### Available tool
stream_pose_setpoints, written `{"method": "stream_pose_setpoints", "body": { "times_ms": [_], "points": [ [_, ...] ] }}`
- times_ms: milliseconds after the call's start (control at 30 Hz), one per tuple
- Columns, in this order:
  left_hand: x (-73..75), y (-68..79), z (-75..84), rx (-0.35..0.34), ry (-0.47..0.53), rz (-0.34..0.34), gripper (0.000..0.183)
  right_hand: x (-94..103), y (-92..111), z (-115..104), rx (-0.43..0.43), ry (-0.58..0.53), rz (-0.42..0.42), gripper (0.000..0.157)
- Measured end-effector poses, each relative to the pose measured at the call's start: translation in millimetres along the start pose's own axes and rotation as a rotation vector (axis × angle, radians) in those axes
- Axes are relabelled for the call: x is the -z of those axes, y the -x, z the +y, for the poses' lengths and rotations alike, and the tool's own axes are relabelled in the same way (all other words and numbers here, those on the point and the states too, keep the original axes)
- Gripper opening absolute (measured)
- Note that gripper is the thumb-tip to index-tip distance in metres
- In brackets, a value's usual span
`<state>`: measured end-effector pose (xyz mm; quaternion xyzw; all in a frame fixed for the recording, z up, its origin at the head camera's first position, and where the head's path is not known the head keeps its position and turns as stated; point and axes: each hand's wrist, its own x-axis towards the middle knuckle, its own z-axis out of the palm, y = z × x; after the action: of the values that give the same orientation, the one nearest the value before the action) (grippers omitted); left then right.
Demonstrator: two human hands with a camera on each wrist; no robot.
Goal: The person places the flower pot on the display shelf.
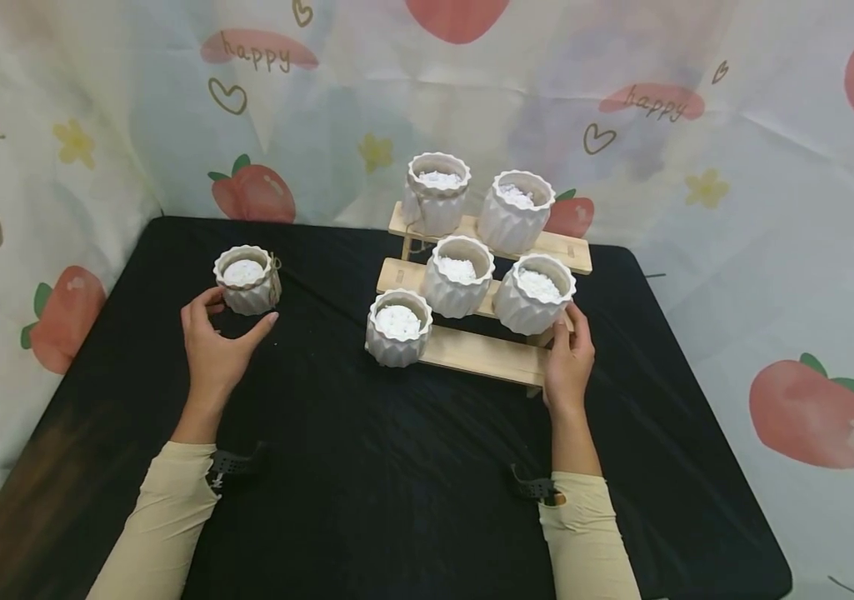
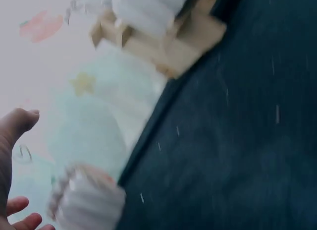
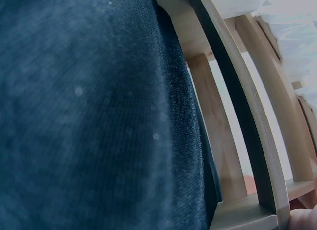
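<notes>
A white fluted pot (image 1: 254, 293) with twine around it and white filling stands on the black cloth at the left. My left hand (image 1: 218, 346) is at its near side, thumb and fingers spread apart; in the left wrist view a gap shows between the thumb (image 2: 21, 122) and the pot (image 2: 91, 202). My right hand (image 1: 569, 362) holds the right end of the three-step wooden stand (image 1: 482, 352), and a bit of that hand (image 3: 303, 218) shows beside the wood in the right wrist view. The palm side is hidden.
On the stand's top step are two white pots (image 1: 437, 204), (image 1: 514, 218). Two more pots (image 1: 458, 283), (image 1: 531, 300) occupy the middle step, and another pot (image 1: 398, 333) sits at the bottom step's left end. A fruit-printed curtain (image 1: 337, 108) hangs behind the black-covered table (image 1: 397, 483).
</notes>
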<state>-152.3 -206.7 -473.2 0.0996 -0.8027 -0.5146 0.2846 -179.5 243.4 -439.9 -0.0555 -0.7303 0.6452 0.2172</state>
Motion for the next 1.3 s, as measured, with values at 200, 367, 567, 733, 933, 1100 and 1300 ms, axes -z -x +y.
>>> {"method": "stream_pose_setpoints", "body": {
  "times_ms": [200,367,567,733,933,1100,1300],
  "points": [
    [16.1,-12.0,-25.2,0.154,-0.029,0.018,0.085,-1.4,-0.1,-2.3,0.004,0.025,-0.015,0.040],
    [25.8,-19.0,-36.4,0.261,-0.001,-0.009,0.085,-2.1,1.0,-1.3,-0.007,0.047,-0.009,0.040],
    [27.7,-27.6,-41.2,0.280,0.019,-0.064,0.091,-1.6,1.6,0.3,-0.010,0.039,-0.015,0.040],
    [14.5,-36.2,-42.2,0.221,0.035,-0.109,0.098,-1.0,1.4,-1.4,-0.010,0.032,-0.010,0.040],
    [-9.6,-47.7,-42.1,0.185,0.076,-0.110,0.104,-0.3,0.6,-2.2,-0.020,0.027,-0.001,0.040],
    [-21.6,-56.0,-41.9,0.156,0.076,-0.071,0.103,0.3,0.1,-0.9,-0.025,0.026,0.001,0.040],
    [-30.6,-63.8,-43.2,0.152,0.038,-0.019,0.100,-0.3,1.5,-1.8,-0.021,0.028,-0.001,0.040]
  ]
}}
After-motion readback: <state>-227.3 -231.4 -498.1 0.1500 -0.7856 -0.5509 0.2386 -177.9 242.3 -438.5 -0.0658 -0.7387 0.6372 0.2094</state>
